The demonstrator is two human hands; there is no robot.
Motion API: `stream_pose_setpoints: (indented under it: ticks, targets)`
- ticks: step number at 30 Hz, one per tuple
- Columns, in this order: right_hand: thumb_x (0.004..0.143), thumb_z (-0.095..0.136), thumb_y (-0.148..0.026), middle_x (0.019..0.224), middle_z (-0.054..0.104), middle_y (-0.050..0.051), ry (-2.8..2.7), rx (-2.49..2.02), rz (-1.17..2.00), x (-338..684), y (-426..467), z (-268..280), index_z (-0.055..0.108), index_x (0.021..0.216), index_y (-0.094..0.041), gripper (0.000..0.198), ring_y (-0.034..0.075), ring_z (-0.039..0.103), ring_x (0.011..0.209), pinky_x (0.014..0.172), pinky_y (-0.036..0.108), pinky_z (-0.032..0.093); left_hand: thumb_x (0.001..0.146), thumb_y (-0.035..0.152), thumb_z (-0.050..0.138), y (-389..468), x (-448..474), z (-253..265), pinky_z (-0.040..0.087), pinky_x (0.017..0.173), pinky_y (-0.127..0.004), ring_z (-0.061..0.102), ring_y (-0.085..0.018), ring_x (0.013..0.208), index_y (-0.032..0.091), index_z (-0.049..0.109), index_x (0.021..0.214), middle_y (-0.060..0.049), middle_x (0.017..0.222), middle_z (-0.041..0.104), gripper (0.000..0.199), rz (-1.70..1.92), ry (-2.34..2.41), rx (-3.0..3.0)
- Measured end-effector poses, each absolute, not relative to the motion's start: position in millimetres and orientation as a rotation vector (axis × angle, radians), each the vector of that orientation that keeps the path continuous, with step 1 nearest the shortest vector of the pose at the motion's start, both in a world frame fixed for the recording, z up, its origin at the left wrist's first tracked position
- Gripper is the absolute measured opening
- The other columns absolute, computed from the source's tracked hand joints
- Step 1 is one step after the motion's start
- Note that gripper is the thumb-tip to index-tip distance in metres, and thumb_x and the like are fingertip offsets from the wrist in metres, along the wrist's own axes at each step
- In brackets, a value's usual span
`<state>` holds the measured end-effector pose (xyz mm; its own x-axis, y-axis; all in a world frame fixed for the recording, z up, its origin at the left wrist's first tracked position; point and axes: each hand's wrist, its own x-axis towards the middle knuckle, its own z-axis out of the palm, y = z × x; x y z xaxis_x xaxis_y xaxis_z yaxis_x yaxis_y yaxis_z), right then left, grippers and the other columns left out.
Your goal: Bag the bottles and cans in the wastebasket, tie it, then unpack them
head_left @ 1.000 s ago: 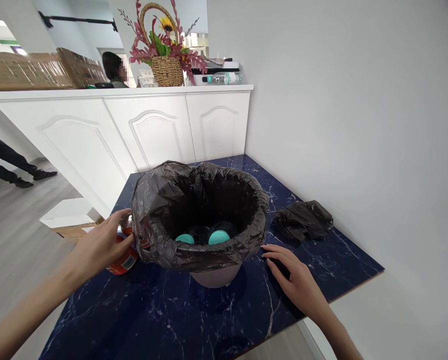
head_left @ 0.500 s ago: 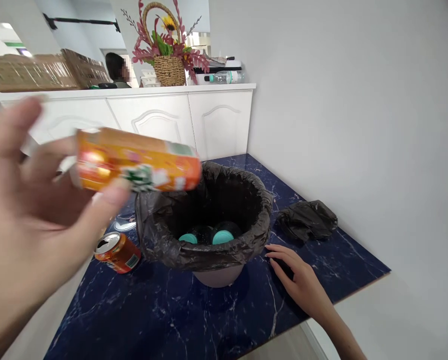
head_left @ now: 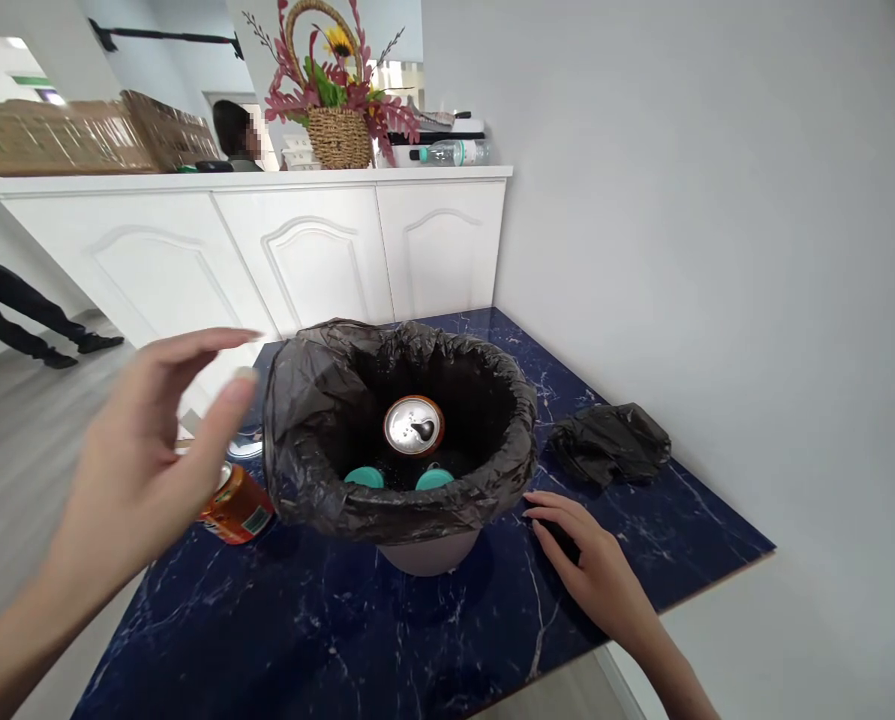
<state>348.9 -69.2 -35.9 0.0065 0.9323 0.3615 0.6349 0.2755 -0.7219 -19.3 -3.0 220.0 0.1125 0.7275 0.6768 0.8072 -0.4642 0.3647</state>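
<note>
My left hand (head_left: 151,450) is in the air left of the trash bin, thumb and fingers apart, holding nothing. A black trash bag (head_left: 409,515) lines the bin (head_left: 428,555) and folds over its rim. Inside the bin lies an opened drink can (head_left: 414,426), its silver top facing up, above two turquoise-capped bottles (head_left: 435,479). Behind my left fingers, another orange can (head_left: 243,510) stands on the table, partly hidden. My right hand (head_left: 593,565) rests open on the table, its fingertips close to the bin's right side.
A crumpled black plastic bag (head_left: 612,443) lies on the blue marbled table (head_left: 327,630), near the wall. Behind is a white cabinet (head_left: 312,260) with a flower basket (head_left: 340,138), a clear bottle (head_left: 454,152) and cardboard boxes (head_left: 57,138). People are in the background.
My left hand has let go of the orange can, which is now inside the lined bin. The hand has drawn back slightly lower. My right hand stays in place.
</note>
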Motion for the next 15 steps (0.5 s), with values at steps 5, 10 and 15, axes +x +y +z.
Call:
stream_pose_setpoints:
  ticks: [5,10,15]
  targets:
    - [0.109,0.054,-0.041,0.143,0.071,0.008,-1.716,-1.431,0.44,348,-69,-35,0.075,0.12,-0.031,0.025,0.032,0.062,0.14,0.116,0.059,0.054,0.108,0.063,0.038,8,-84,179,0.054,0.106,-0.053,0.064,-0.037,0.129,0.027,0.053,0.143,-0.01,0.144,0.065,0.052,-0.789,-2.022,-2.193]
    - [0.109,0.055,-0.04,0.143,0.071,0.008,-1.715,-1.426,0.427,349,-70,-36,0.075,0.119,-0.031,0.025,0.032,0.063,0.14,0.116,0.058,0.055,0.1,0.07,0.049,9,-122,114,0.058,0.09,-0.045,0.071,-0.04,0.116,0.03,0.058,0.137,-0.012,0.141,0.066,0.055,-0.677,-1.986,-2.311]
    - [0.109,0.054,-0.042,0.144,0.07,0.008,-1.718,-1.45,0.448,349,-70,-35,0.075,0.121,-0.031,0.027,0.033,0.062,0.141,0.116,0.058,0.055,0.102,0.057,0.048,7,-128,121,0.059,0.081,-0.041,0.072,-0.031,0.097,0.028,0.052,0.141,-0.01,0.132,0.064,0.049,-0.564,-2.005,-2.213]
